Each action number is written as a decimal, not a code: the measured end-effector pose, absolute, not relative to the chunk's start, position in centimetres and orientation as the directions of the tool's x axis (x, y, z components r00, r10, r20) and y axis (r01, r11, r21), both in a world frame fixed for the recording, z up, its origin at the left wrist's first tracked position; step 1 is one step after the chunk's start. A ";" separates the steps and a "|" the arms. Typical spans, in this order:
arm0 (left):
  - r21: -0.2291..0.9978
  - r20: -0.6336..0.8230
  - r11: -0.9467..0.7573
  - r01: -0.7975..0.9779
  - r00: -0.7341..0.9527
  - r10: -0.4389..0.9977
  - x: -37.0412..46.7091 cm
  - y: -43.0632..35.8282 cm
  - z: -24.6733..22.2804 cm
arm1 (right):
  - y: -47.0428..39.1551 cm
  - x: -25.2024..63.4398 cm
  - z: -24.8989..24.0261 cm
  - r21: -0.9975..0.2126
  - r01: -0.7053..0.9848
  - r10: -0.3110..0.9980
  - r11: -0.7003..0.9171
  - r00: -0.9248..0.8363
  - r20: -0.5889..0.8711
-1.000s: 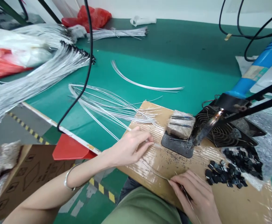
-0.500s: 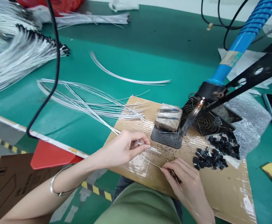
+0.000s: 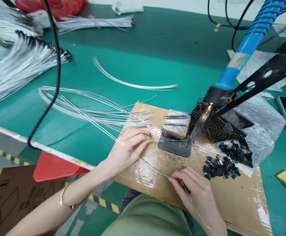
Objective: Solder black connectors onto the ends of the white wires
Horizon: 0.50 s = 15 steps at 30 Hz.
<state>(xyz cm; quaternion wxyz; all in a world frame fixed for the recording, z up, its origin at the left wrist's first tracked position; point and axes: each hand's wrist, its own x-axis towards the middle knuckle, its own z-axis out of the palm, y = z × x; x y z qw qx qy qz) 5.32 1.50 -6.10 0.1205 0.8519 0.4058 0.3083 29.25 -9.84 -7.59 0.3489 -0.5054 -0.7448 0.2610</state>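
Observation:
My left hand [image 3: 130,149] is closed in a pinch over the cardboard, on thin white wires [image 3: 104,130] that trail away to the left. Their short ends poke out by its fingertips, near the black metal plate [image 3: 173,148]. Closer to me, my right hand [image 3: 198,193] pinches a thin silvery wire [image 3: 155,169], which looks like solder wire. One length of it runs left toward my left hand; another curves down across my right palm. Beyond the plate, a soldering iron [image 3: 204,116] with a blue handle slants down in a black bracket, its tip at the plate.
A stone-like block [image 3: 176,126] carrying metal pins stands on the plate. Behind the iron is a black fan [image 3: 206,126]. Small black connectors [image 3: 221,167] lie in piles on the cardboard [image 3: 246,200]. More white wires [image 3: 133,86] lie behind, beside a hanging black cable [image 3: 58,62].
My left hand has moved left and away from me, toward the plate's left side, with the white wires. My right hand has stayed put. The view has shifted slightly.

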 end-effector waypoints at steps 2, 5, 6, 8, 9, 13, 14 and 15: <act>0.482 0.447 -0.635 0.604 0.453 0.771 5.1 1.4 -6.1 | -9.8 29.2 -7.6 -0.743 0.569 0.935 0.352 -0.244 0.255; 0.521 0.464 -0.634 0.572 0.434 0.773 5.0 1.3 -5.4 | -9.9 29.2 -7.7 -0.744 0.570 0.937 0.348 -0.240 0.254; 0.533 0.470 -0.630 0.565 0.421 0.776 5.0 1.2 -5.0 | -9.9 29.2 -7.7 -0.741 0.573 0.936 0.350 -0.242 0.255; 0.547 0.475 -0.625 0.557 0.408 0.780 5.1 1.0 -4.1 | -9.9 29.3 -7.7 -0.731 0.582 0.934 0.357 -0.245 0.261; 0.559 0.450 -0.617 0.554 0.422 0.787 5.2 0.9 -3.6 | -9.9 29.3 -7.7 -0.724 0.588 0.933 0.360 -0.249 0.262; 0.782 -0.049 -0.344 0.520 0.602 0.797 5.8 0.1 -2.3 | -10.0 29.2 -7.5 -0.702 0.622 0.937 0.346 -0.260 0.232; 0.821 -0.198 -0.221 0.527 0.625 0.755 6.1 -0.1 -2.2 | -10.0 29.2 -7.4 -0.704 0.624 0.940 0.339 -0.259 0.222; 0.835 -0.307 -0.114 0.538 0.628 0.715 6.4 -0.2 -2.2 | -10.1 29.2 -7.3 -0.712 0.619 0.943 0.331 -0.251 0.220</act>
